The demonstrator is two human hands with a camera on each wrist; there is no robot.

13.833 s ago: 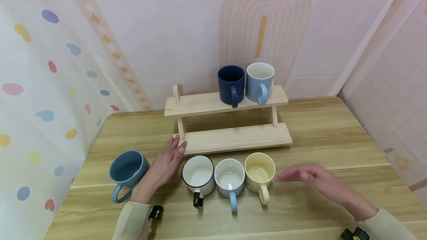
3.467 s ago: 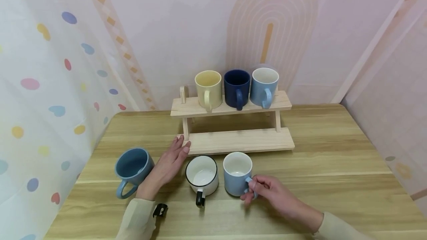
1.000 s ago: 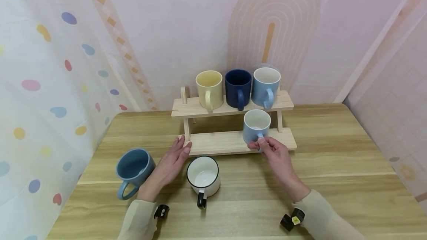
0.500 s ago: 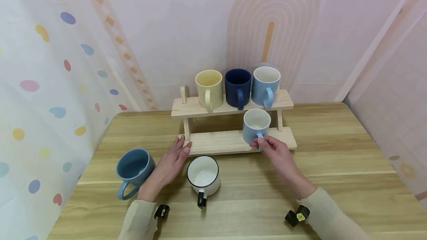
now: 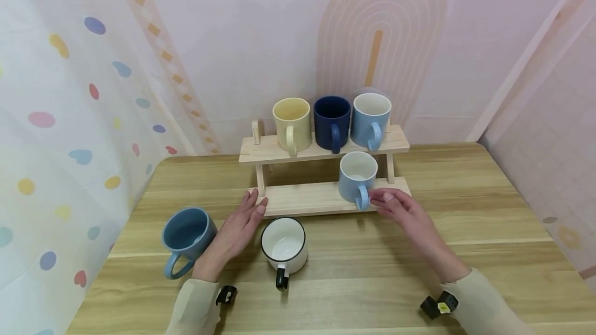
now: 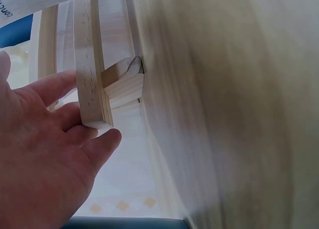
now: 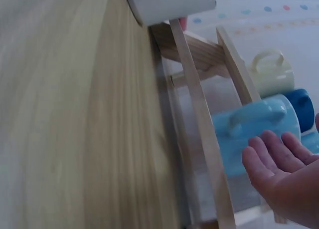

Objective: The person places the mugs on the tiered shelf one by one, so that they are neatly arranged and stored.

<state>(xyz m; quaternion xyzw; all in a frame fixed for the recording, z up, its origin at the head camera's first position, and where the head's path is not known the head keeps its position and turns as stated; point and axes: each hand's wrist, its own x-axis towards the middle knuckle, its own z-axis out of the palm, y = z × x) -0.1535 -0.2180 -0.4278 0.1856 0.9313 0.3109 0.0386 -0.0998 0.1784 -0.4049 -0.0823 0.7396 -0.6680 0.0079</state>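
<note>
A light blue mug (image 5: 351, 184) with a white inside stands upright on the lower tier of a two-tier wooden shelf (image 5: 298, 199), towards its right end, handle facing front. Just right of that handle is my right hand (image 5: 408, 217), holding nothing; in the right wrist view its loosely bent fingers (image 7: 269, 148) overlap the mug (image 7: 227, 151). My left hand (image 5: 236, 232) rests at the left end of the lower tier. Seen from the left wrist, its fingers and thumb (image 6: 107, 141) lie loosely about the board's end (image 6: 89, 89).
Yellow (image 5: 300, 118), navy (image 5: 326, 125) and light blue (image 5: 365, 127) mugs line the upper tier. On the wooden table (image 5: 354, 283), a white mug (image 5: 293, 260) with black rim stands before the shelf. A larger blue mug (image 5: 197, 247) sits left of my left forearm.
The yellow mug went from table to upper tier; later my right hand carried a light blue mug from table to lower tier, then let go of its handle. My left hand stayed put.
</note>
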